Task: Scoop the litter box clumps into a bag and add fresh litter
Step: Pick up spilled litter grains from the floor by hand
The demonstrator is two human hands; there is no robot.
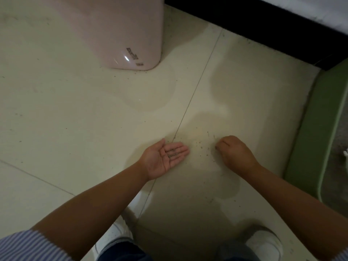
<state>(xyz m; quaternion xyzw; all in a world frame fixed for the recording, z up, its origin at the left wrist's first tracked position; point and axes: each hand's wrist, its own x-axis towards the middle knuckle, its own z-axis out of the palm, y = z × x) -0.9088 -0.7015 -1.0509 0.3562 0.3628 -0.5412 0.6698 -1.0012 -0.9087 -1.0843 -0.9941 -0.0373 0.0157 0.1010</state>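
My left hand (165,159) lies palm up near the tiled floor, fingers straight, with several dark litter grains (172,153) resting on its fingers. My right hand (233,153) is knuckles up with its fingers curled down to the floor, fingertips at the scattered litter grains (202,143); what they pinch is hidden. The green litter box (312,129) runs along the right edge, grey litter visible inside it.
A pink plastic bin (124,32) stands at the top left of the floor. A dark baseboard (263,21) runs along the top right. My white shoes (263,243) are at the bottom. Cream floor tiles (75,110) carry specks of litter.
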